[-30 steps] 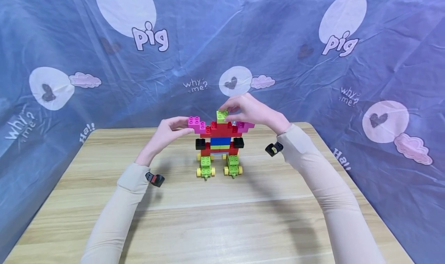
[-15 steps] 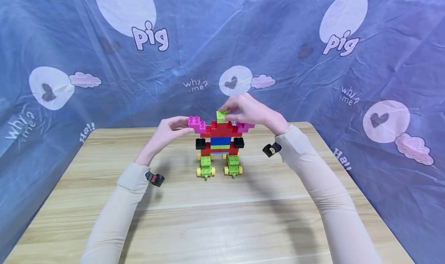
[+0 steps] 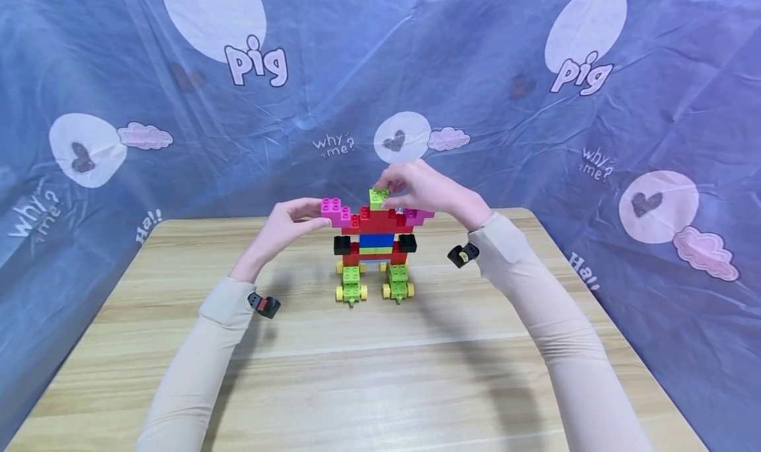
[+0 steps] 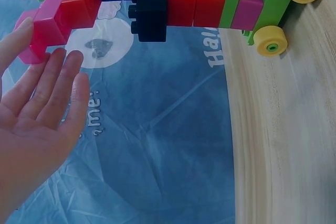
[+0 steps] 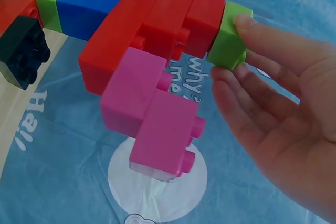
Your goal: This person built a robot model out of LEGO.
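A toy robot figure of stacked building blocks [image 3: 376, 222] stands upright toward the back of the table, on green wheeled bases [image 3: 351, 285] with yellow wheels. My left hand [image 3: 287, 226] pinches the pink block [image 3: 331, 207] at the end of the figure's left-hand arm, thumb in front and fingers behind. At the top, my right hand [image 3: 423, 186] pinches the light green block [image 5: 229, 35] between thumb and fingers. That block sits against the red block [image 5: 205, 22] beneath it. Two stepped pink blocks [image 5: 148, 113] form the other arm, and black blocks [image 3: 342, 245] jut from both sides.
The light wood table [image 3: 368, 379] extends in front of the figure. A blue printed cloth [image 3: 333, 62] hangs close behind the table and along both sides. Small black devices [image 3: 264, 305] are strapped at both wrists.
My right forearm and wrist have shifted slightly to the left. Both hands keep their grips, and the block figure stays in place.
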Demonstrator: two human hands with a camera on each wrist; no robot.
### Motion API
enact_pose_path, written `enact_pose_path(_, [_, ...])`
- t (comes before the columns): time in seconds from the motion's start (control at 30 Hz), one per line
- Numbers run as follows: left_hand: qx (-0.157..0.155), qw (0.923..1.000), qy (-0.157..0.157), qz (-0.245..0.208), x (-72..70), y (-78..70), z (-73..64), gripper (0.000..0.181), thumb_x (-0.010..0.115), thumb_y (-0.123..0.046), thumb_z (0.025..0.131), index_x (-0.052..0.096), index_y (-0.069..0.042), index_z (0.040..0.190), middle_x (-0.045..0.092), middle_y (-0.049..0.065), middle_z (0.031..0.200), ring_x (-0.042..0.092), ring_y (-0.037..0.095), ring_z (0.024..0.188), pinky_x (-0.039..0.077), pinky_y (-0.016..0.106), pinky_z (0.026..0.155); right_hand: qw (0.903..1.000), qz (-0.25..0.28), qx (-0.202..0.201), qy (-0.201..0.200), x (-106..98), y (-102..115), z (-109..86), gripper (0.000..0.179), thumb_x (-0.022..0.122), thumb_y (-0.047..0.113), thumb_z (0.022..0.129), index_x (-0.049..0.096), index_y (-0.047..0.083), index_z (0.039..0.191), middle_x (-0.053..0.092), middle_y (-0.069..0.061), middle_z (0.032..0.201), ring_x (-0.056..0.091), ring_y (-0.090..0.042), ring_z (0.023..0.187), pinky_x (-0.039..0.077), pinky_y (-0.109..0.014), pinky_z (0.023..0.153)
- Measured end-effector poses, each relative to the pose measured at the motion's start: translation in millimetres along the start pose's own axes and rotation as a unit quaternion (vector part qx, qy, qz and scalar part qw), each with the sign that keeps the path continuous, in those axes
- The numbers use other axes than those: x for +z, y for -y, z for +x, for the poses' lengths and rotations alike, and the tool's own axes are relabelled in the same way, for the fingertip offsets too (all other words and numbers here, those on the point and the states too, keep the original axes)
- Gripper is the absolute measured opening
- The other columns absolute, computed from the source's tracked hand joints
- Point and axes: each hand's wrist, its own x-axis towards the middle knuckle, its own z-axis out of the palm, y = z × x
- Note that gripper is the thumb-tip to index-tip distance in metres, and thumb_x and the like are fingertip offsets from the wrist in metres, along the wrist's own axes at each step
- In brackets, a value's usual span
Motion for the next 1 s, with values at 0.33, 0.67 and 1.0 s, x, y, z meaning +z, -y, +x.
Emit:
enact_pose_path(0.33, [-0.003,1.0,0.001,0.004,-0.3,1.1,-1.4,0.049,0.074,-0.03,0.089,0.062,-0.01,0.132,0.068,0.015,0.127,0.066,0.025,0.114,0.055,0.039,0.1,1.0,0.006,-0.007,0.002,1.9,-1.0,-1.8,0.028,0.073,0.011,0.09,0.072,0.0,0.115,0.074,-0.016,0.109,0.072,-0.025,0.095,0.06,-0.038,0.089])
enact_pose_path(0.67, [0.004,1.0,0.001,0.003,0.0,2.6,0.6,0.048,0.074,-0.029,0.09,0.062,-0.011,0.132,0.068,0.014,0.126,0.067,0.022,0.112,0.057,0.035,0.098,0.9997,-0.017,-0.014,-0.011,4.0,0.4,-0.7,0.025,0.073,0.011,0.089,0.072,0.001,0.112,0.073,-0.014,0.103,0.068,-0.023,0.088,0.06,-0.036,0.085])
enact_pose_path(1.0, [0.006,1.0,-0.002,0.004,-0.7,1.5,0.9,0.051,0.076,-0.034,0.088,0.062,-0.012,0.132,0.069,0.012,0.126,0.068,0.013,0.107,0.057,0.034,0.097,0.9985,-0.051,-0.014,0.013,-2.1,8.6,4.3,0.025,0.073,0.012,0.089,0.073,0.001,0.112,0.071,-0.014,0.097,0.062,-0.023,0.082,0.058,-0.035,0.08])
